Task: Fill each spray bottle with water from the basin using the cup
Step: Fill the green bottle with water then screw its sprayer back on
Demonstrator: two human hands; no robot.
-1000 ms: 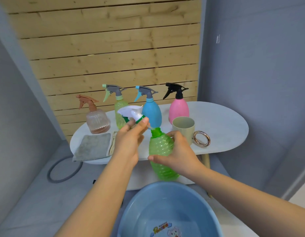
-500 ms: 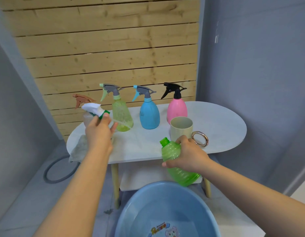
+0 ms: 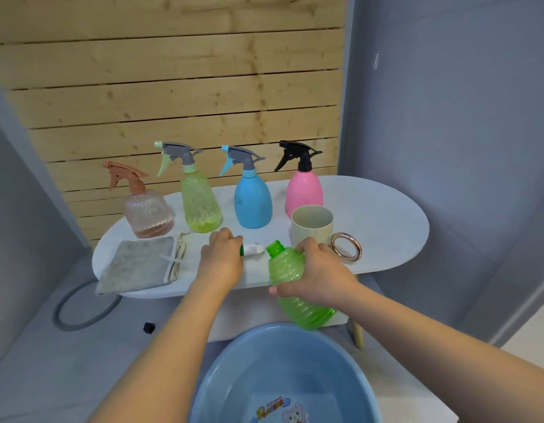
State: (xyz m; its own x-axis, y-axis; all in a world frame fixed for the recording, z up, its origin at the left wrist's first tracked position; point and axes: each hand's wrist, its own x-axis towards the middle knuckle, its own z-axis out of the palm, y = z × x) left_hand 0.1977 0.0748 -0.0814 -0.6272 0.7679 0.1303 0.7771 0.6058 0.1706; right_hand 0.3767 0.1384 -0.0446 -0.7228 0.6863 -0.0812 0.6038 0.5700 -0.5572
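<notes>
My right hand (image 3: 318, 274) grips the uncapped green bottle (image 3: 295, 285) mid-frame, tilted over the worktop (image 3: 386, 215) edge; left hand (image 3: 223, 261) grips its spray head (image 3: 252, 249) just left.

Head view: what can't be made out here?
- Spray head: mostly hidden under the left hand; whether it rests on the table is unclear.
- Basin: cut off by the bottom edge; water level unreadable.
- Green bottle: middle covered by the right hand.
- Blue bottle and pink bottle: opaque, contents unseen.
</notes>
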